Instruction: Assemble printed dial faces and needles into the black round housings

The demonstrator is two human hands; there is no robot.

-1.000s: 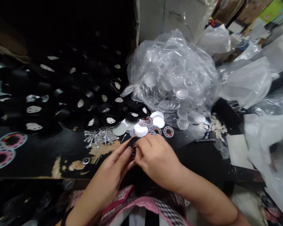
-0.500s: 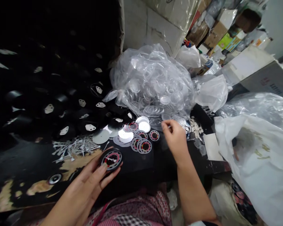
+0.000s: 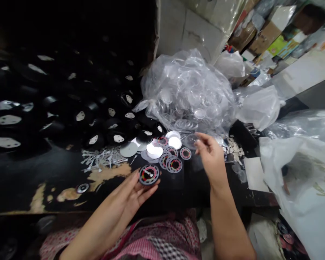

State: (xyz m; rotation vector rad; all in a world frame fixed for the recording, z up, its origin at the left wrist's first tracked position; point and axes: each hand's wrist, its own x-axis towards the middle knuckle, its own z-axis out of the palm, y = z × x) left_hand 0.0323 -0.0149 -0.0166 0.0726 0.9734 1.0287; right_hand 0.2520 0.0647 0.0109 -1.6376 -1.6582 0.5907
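My left hand [image 3: 137, 193] holds a round dial gauge [image 3: 148, 174] at its edges, face up. The gauge has a black body, a grey and red printed ring and a white pointer. Between thumb and fingers of my right hand [image 3: 210, 153] is a clear plastic disc [image 3: 190, 141], just in front of a large clear bag [image 3: 189, 90] full of similar discs. Loose printed dial faces [image 3: 175, 164] overlap on the black table between my hands. Shiny metal discs [image 3: 155, 150] lie behind them. A heap of white pointers [image 3: 101, 159] is left of the gauge.
Many black round housings [image 3: 93, 137] with pale metal plates crowd the left side. Small pale plates [image 3: 235, 150] and a white card [image 3: 256, 174] lie at the right. Beyond the card hangs a white plastic bag [image 3: 308, 209]. Cardboard boxes [image 3: 268, 34] fill the background.
The view has shifted left, so the table things appear further right. My left hand has brought the gauge nearer the dial faces. A clear disc now shows in my right hand's fingers, drawn out from the bag.
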